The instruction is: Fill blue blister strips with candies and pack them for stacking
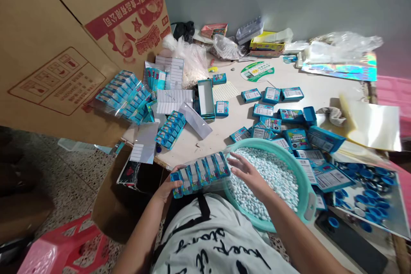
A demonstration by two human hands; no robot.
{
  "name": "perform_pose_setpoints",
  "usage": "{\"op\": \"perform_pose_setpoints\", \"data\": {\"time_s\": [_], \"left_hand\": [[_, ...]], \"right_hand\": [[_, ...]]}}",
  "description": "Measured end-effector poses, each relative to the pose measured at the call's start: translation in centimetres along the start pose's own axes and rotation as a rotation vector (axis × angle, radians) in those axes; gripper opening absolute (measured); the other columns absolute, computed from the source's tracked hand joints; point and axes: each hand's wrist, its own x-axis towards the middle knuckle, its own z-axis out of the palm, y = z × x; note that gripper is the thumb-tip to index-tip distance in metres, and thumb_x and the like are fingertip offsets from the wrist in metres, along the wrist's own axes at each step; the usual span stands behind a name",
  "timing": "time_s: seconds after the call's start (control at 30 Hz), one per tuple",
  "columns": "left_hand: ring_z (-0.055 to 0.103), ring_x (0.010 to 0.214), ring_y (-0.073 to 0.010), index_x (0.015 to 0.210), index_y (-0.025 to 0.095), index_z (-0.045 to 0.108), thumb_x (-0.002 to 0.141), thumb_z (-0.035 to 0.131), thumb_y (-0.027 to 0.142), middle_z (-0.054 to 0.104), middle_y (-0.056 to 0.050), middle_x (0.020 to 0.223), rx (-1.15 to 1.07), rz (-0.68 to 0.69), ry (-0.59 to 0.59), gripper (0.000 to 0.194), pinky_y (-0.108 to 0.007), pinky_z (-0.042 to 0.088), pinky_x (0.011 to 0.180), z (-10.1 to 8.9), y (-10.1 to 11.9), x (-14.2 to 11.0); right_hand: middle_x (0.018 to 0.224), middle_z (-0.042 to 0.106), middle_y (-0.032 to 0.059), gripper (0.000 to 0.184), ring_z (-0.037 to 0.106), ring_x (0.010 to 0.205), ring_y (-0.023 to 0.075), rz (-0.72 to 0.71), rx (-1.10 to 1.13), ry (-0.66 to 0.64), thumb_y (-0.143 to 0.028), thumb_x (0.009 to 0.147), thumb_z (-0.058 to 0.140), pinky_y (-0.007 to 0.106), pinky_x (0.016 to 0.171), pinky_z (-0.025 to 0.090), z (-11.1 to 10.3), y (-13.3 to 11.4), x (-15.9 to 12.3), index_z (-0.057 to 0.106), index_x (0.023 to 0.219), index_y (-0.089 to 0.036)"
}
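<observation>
Hands at the near table (231,120) edge: left hand (169,186) closed on the end of a wrapped row of blue boxes (201,171), right hand (248,173) spread open against its other end, above a teal basin (303,184) of pale pellets (272,175).

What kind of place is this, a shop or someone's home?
Probably a small packing workshop, perhaps at home: a cluttered table strewn with small blue boxes, a basin of pale candies, and big cardboard cartons.
</observation>
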Motion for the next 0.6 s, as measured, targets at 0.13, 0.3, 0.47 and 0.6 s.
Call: {"op": "perform_pose_setpoints", "data": {"time_s": [0.13, 0.3, 0.47, 0.6], "left_hand": [[0.064, 0.116, -0.032, 0.135, 0.026, 0.055, 0.063, 0.084, 0.028, 0.067, -0.01, 0.126, 0.026, 0.021, 0.018, 0.077, -0.041, 0.054, 0.094, 1.2, 0.7, -0.2], [0.065, 0.112, -0.0306, 0.135, 0.024, 0.055, 0.065, 0.079, 0.029, 0.068, -0.01, 0.124, 0.061, -0.002, 0.0, 0.074, -0.039, 0.055, 0.089, 4.1, 3.2, 0.0], [0.065, 0.106, -0.028, 0.134, 0.023, 0.056, 0.071, 0.079, 0.037, 0.068, -0.008, 0.12, 0.238, 0.048, -0.016, 0.068, -0.038, 0.051, 0.091, 9.9, 5.1, 2.9], [0.061, 0.114, -0.0282, 0.121, 0.022, 0.062, 0.08, 0.072, 0.052, 0.069, -0.007, 0.118, 0.344, 0.091, -0.023, 0.051, -0.037, 0.046, 0.098, 13.8, 2.1, 6.2]], "right_hand": [[0.138, 0.062, 0.0127, 0.07, 0.053, 0.134, 0.0324, -0.035, 0.091, 0.017, -0.053, 0.071, 0.084, 0.053, 0.106, 0.049, 0.8, 0.4, -0.5, 0.058, 0.132, -0.029], [0.135, 0.064, 0.0133, 0.066, 0.057, 0.13, 0.0346, -0.069, 0.103, 0.123, -0.05, 0.07, 0.086, 0.055, 0.104, 0.052, 0.1, -1.4, -4.0, 0.062, 0.127, -0.027], [0.129, 0.068, 0.0134, 0.074, 0.059, 0.126, 0.0368, -0.085, 0.124, 0.41, -0.056, 0.066, 0.086, 0.054, 0.1, 0.054, -3.1, -3.1, -7.4, 0.061, 0.13, -0.028], [0.124, 0.071, 0.0134, 0.075, 0.06, 0.125, 0.0371, 0.038, 0.135, 0.593, -0.065, 0.068, 0.08, 0.051, 0.098, 0.056, -6.4, -0.7, -7.1, 0.061, 0.13, -0.026]]}}
